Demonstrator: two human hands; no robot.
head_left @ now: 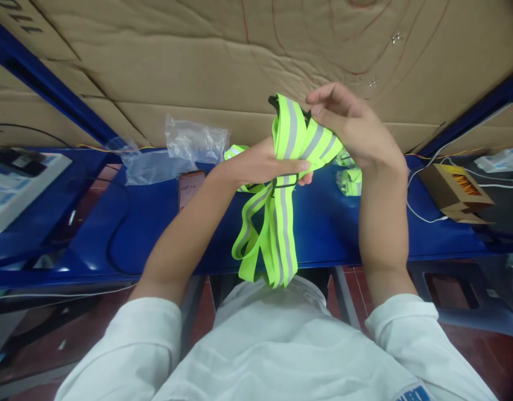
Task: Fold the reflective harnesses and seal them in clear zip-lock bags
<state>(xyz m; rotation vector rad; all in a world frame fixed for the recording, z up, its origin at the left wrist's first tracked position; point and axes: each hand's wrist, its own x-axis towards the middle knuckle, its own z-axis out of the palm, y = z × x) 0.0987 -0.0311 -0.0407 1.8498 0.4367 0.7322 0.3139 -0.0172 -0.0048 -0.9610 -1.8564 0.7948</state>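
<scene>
A neon-yellow reflective strap harness with grey stripes and black buckles is held up above the blue bench. My left hand is closed around its bunched middle, thumb across the front, and several loops dangle below. At the upper right of the bundle, my right hand pinches a strap between thumb and fingers, close to a black buckle. More yellow strap shows behind my left wrist. Another folded reflective strap bundle lies on the bench beyond my right forearm, partly hidden by it.
Clear plastic bags and a phone lie on the blue bench to the left. An open cardboard box and white cables sit on the right. Behind stands a cardboard panel between blue metal posts.
</scene>
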